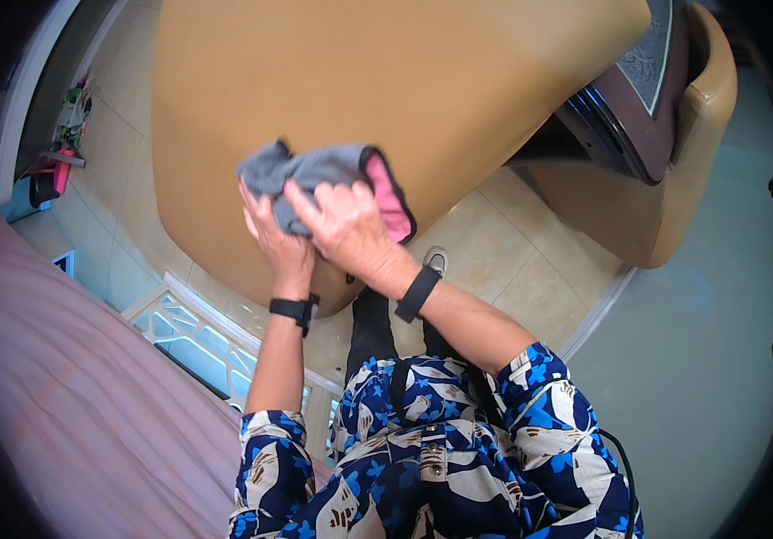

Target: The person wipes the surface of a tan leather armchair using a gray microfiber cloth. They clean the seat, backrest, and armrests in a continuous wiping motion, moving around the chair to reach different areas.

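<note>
A grey cloth with a pink underside and black edging is bunched up between my two hands. My left hand grips its left end, fingers partly hidden behind the folds. From the right, my right hand lies over the cloth with its fingers curled into it and the index finger extended. A pink flap hangs out past my right knuckles. Below both hands spreads a broad tan padded surface, smooth like leather; whether the cloth touches it I cannot tell.
At the right stands a tan upholstered armrest beside a dark brown table with a grey patterned inset. A pink curtain hangs at the left, near a white lattice panel. Beige floor tiles show near my shoe.
</note>
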Tool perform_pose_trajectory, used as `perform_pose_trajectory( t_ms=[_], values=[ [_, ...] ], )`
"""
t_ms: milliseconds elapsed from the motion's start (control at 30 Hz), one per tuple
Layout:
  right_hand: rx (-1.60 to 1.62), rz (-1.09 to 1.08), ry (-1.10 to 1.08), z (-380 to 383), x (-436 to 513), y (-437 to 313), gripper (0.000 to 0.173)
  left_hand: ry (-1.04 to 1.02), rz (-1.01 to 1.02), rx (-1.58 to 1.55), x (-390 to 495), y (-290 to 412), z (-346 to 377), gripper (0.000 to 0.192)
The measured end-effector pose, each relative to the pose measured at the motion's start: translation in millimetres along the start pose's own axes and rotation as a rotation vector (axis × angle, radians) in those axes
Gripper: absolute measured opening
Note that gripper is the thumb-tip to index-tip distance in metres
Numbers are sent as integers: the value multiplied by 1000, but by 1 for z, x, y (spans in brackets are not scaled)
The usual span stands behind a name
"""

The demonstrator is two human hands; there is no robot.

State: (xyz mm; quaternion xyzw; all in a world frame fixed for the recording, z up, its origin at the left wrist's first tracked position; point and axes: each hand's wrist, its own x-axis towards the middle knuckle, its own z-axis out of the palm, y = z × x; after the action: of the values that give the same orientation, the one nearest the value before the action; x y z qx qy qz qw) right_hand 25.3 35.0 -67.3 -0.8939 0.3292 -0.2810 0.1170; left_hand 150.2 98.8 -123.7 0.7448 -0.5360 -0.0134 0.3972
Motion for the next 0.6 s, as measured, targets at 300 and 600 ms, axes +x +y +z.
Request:
perform_pose_trajectory(
  t_ms=[300,600],
  values=[
    [183,-61,-257,75,-118,-75,31,-64,-683,52,-201,-52,-24,60],
    [278,63,-121,25,-83,-27,23,-33,-387,-6,-129,2,2,84]
  ],
)
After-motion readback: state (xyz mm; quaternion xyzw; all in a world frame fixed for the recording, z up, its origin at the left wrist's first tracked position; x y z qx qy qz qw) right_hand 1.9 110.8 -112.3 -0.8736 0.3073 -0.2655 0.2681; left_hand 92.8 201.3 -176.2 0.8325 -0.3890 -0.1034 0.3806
